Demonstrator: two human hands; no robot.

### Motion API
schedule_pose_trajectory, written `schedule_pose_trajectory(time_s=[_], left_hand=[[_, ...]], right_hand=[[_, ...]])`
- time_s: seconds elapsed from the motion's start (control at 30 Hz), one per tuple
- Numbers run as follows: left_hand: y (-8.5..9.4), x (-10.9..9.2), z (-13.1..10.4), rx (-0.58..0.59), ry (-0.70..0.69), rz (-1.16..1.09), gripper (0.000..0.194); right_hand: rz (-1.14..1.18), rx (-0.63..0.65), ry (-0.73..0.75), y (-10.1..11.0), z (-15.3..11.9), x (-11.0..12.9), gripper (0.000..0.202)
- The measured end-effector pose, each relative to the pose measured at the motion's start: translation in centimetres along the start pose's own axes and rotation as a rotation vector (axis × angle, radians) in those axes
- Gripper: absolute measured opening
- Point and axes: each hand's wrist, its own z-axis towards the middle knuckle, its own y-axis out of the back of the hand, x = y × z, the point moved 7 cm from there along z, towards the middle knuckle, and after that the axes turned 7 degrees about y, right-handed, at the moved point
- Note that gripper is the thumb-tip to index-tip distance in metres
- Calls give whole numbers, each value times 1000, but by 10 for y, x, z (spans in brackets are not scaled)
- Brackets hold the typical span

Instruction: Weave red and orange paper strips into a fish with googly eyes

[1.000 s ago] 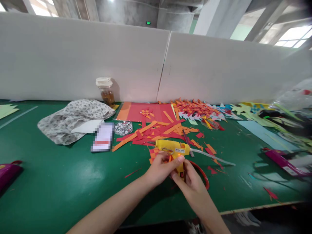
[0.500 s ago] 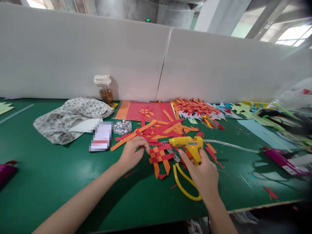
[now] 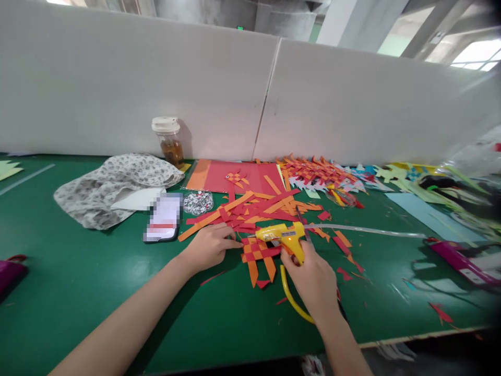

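Note:
My right hand (image 3: 313,274) is wrapped round the handle of a yellow glue gun (image 3: 287,236), its nozzle pointing left over the woven paper. A clear glue stick trails from its back. My left hand (image 3: 209,246) has its fingers stretched out, a fingertip at the left edge of a woven red-and-orange paper fish (image 3: 256,251). The fish lies flat on the green table, with pointed strips towards me. Yellow-handled scissors (image 3: 291,300) lie beneath my right hand and the glue gun, partly hidden.
Red and orange paper strips (image 3: 235,215) lie heaped behind my hands. A phone (image 3: 163,216), a bag of googly eyes (image 3: 198,202), patterned cloth (image 3: 113,190) and a lidded drink cup (image 3: 169,141) stand left. Finished woven fish (image 3: 313,169) pile at the back right. A purple box (image 3: 464,263) lies right.
The glue gun has moved left and slightly down in my right hand, its nozzle now over the woven fish. My left fingers have reached to the fish's left edge.

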Motion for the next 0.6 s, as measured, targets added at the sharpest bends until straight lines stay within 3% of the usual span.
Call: schedule_pose_trajectory(time_s=[0.33, 0.6], left_hand=[[-6, 1, 0, 34, 5, 19, 51], [-3, 0, 1, 32, 18, 17, 51]], right_hand=[[-153, -56, 89, -5, -4, 1, 26], [-158, 0, 77, -6, -4, 3, 24]])
